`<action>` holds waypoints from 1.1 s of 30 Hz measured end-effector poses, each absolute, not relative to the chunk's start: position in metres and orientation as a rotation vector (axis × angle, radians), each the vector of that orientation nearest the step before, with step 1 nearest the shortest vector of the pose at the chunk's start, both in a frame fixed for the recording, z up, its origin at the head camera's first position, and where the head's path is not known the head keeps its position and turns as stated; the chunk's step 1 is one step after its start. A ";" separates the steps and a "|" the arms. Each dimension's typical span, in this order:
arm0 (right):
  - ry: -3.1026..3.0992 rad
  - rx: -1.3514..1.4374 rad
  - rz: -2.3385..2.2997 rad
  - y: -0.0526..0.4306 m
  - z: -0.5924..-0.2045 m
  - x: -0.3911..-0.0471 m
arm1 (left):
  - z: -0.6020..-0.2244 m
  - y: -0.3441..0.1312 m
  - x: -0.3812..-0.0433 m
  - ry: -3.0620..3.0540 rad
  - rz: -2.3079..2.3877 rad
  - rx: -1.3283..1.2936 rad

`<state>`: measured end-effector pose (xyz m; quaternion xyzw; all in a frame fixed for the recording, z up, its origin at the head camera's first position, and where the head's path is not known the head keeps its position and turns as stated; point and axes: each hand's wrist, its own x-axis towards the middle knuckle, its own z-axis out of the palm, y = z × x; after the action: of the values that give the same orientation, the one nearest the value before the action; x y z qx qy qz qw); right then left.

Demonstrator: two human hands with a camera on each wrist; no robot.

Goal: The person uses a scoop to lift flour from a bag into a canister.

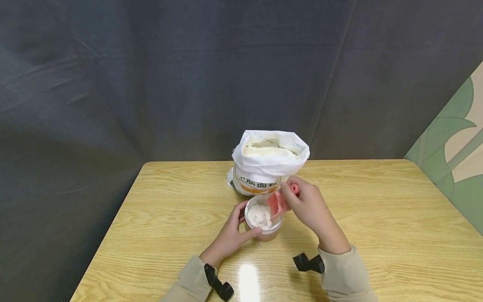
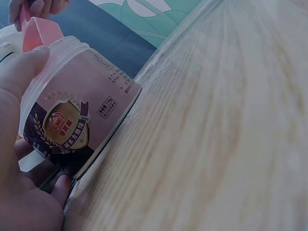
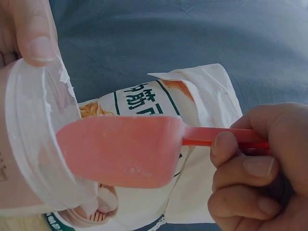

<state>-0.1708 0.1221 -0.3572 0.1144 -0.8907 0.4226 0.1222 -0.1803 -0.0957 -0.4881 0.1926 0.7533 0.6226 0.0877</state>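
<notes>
My right hand [image 1: 307, 205] grips the handle of a pink scoop [image 3: 120, 151], whose tip dips over the rim into a plastic tub [image 2: 82, 110]. White flour [image 1: 259, 216] lies inside the tub, heaped toward its left side in the head view. My left hand [image 1: 231, 235] curls round the tub's near left side, thumb at the front rim. The tub stands on the table, with a pink label and a dark emblem facing the left wrist camera. Right behind it stands a white flour bag [image 1: 264, 167], its top rolled open and flour showing inside.
The wooden table [image 1: 170, 209] reaches back to a dark cloth [image 1: 226, 75] hanging behind it. A panel with green leaf shapes [image 1: 453, 138] stands at the right edge. Both wrists carry black camera mounts.
</notes>
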 end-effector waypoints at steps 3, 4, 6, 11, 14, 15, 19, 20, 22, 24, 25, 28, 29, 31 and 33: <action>-2.580 0.331 1.252 0.123 -0.356 -0.170 | -0.488 -0.096 -0.181 2.243 1.858 0.579; -2.572 0.333 1.259 0.123 -0.355 -0.170 | -0.488 -0.096 -0.181 2.242 1.861 0.583; -2.555 0.338 1.277 0.123 -0.354 -0.169 | -0.488 -0.096 -0.181 2.240 1.869 0.592; -2.518 0.340 1.324 0.123 -0.352 -0.168 | -0.488 -0.096 -0.180 2.232 1.883 0.599; -2.490 0.314 1.360 0.123 -0.352 -0.167 | -0.488 -0.097 -0.180 2.226 1.884 0.598; -2.476 0.303 1.374 0.124 -0.351 -0.167 | -0.487 -0.097 -0.180 2.225 1.885 0.598; -2.407 0.237 1.462 0.125 -0.349 -0.164 | -0.487 -0.097 -0.179 2.222 1.885 0.602; -2.388 0.219 1.496 0.126 -0.348 -0.164 | -0.487 -0.097 -0.179 2.222 1.885 0.600; -2.340 0.182 1.578 0.127 -0.345 -0.162 | -0.487 -0.097 -0.179 2.221 1.884 0.602; -2.289 0.154 1.652 0.129 -0.342 -0.161 | -0.487 -0.097 -0.179 2.219 1.879 0.604; -2.263 0.143 1.691 0.129 -0.341 -0.160 | -0.488 -0.097 -0.180 2.220 1.876 0.604; -2.191 0.131 1.781 0.130 -0.337 -0.158 | -0.488 -0.097 -0.180 2.222 1.873 0.592; -2.172 0.130 1.799 0.130 -0.336 -0.158 | -0.488 -0.097 -0.180 2.224 1.875 0.587; -2.124 0.118 1.844 0.130 -0.335 -0.158 | -0.489 -0.097 -0.180 2.223 1.880 0.588; -2.072 0.101 1.882 0.131 -0.334 -0.157 | -0.489 -0.095 -0.180 2.215 1.878 0.593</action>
<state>-0.1570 0.1307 -0.3337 0.0355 -0.7290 0.6622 0.1698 -0.1801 -0.0952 -0.4894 0.1994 0.7443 0.6312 0.0889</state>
